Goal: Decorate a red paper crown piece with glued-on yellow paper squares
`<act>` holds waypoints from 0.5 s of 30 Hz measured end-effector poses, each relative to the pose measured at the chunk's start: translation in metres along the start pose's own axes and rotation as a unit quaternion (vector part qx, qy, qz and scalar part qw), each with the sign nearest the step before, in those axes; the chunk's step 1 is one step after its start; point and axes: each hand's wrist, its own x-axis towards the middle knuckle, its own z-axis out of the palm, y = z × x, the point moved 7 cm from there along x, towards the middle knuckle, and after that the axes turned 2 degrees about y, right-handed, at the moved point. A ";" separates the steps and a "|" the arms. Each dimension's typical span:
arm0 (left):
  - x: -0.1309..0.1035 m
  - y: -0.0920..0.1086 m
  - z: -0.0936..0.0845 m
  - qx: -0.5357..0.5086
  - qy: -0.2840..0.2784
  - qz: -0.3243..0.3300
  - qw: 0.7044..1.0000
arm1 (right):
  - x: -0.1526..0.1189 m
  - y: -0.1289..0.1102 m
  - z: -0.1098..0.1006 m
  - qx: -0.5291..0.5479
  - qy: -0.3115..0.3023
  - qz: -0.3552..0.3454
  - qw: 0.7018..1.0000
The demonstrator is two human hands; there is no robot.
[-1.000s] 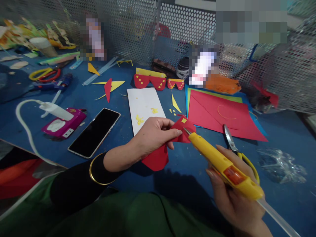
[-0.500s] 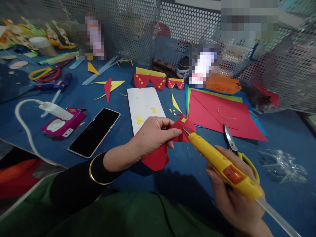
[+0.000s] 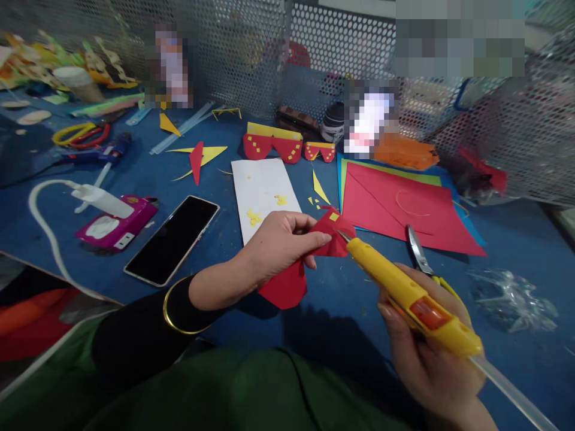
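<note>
Left hand (image 3: pixel 285 245): thumb and fingers pinching red paper cutout (image 3: pixel 284 286) near its middle, one lobe hanging below hand, other lobe reaching past fingertips toward right hand (image 3: pixel 435 353). Yellow paper square (image 3: pixel 333 217) on far lobe, just beyond thumb tip. Right hand wrapped around yellow glue gun (image 3: pixel 395 278), nozzle pointing at far lobe; contact unclear. Cutout held above blue table (image 3: pixel 335 299), partly over white sheet's (image 3: pixel 265 185) near side. Scissors (image 3: pixel 418 251) beyond right hand.
</note>
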 end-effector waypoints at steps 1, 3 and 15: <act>0.000 0.000 0.000 0.000 0.001 -0.001 1.000 | 0.000 -0.001 0.000 -0.002 0.000 -0.006 1.000; 0.000 0.000 -0.001 0.002 0.004 -0.004 1.000 | 0.001 -0.003 0.000 -0.002 0.000 -0.021 1.000; 0.000 -0.001 0.002 -0.006 0.002 -0.024 1.000 | 0.009 0.001 -0.012 0.029 0.014 0.022 0.999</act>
